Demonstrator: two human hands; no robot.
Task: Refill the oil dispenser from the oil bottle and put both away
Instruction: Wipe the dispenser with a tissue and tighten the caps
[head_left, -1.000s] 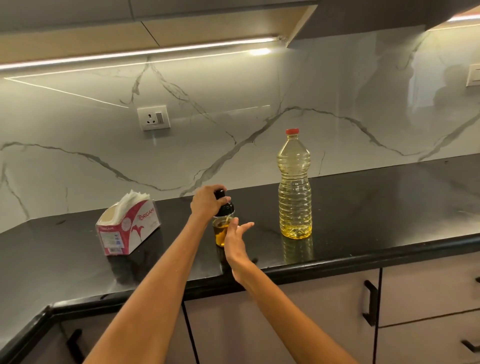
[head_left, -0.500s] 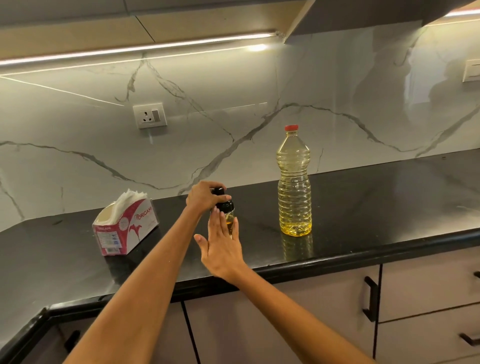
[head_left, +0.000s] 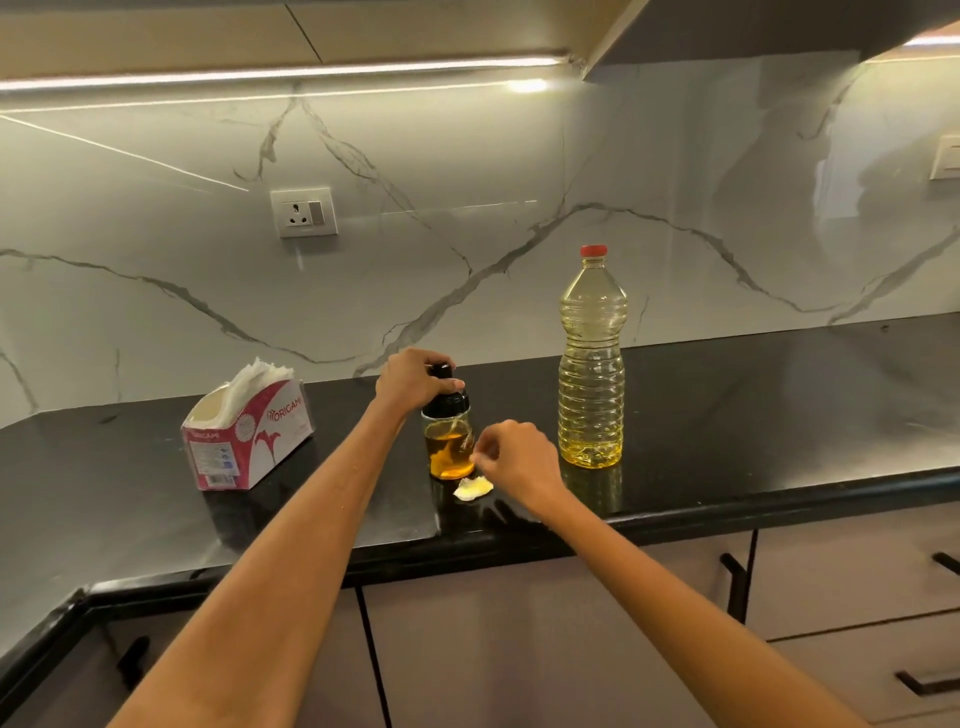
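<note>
The small glass oil dispenser (head_left: 448, 448) stands on the black counter (head_left: 753, 415), holding amber oil under a black pump top. My left hand (head_left: 413, 382) grips that black top from above. My right hand (head_left: 514, 457) hovers just right of the dispenser's glass body with its fingers curled; I see nothing held in it. A small crumpled bit of tissue (head_left: 472, 488) lies on the counter under its fingertips. The tall clear oil bottle (head_left: 591, 374) with a red cap stands upright to the right, with yellow oil showing in it.
A red and white tissue box (head_left: 249, 436) sits on the counter to the left. The marble wall behind carries a power socket (head_left: 304, 212). Cabinet doors and drawers with black handles (head_left: 735, 587) run under the counter's front edge.
My right hand has gone from flat and open in front of the dispenser to curled at its right side. The bit of tissue now shows on the counter. My left hand stays on the top.
</note>
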